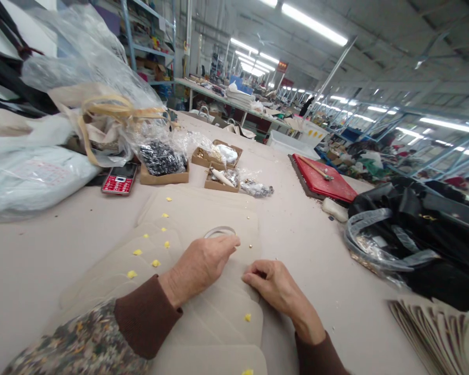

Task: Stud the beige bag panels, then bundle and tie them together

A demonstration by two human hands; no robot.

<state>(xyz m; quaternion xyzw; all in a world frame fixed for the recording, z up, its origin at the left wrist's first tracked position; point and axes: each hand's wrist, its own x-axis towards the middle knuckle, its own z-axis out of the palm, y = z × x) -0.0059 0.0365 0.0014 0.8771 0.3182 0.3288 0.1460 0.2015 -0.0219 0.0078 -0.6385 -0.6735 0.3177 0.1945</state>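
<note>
Overlapping beige panels (219, 297) are spread in front of me, some with small yellow pieces (155, 263) on them. My left hand (203, 265) lies over the panels with its fingers curled around a pale, thin-walled ring (220, 229) like a roll of tape, mostly hidden by the hand. My right hand (275, 289) is at the panels' right edge, thumb and forefinger pinched together; what lies between them is too small to make out. Small metal studs (250, 246) dot the upper panel near its right edge.
Cardboard boxes of small parts (221, 178) and a red-keyed phone (119, 178) sit beyond the panels. Plastic-wrapped goods (35, 177) pile up at left. At right are a red board (324, 177) with a hammer (315, 167), black bags (433, 229) and stacked beige pieces (441, 328).
</note>
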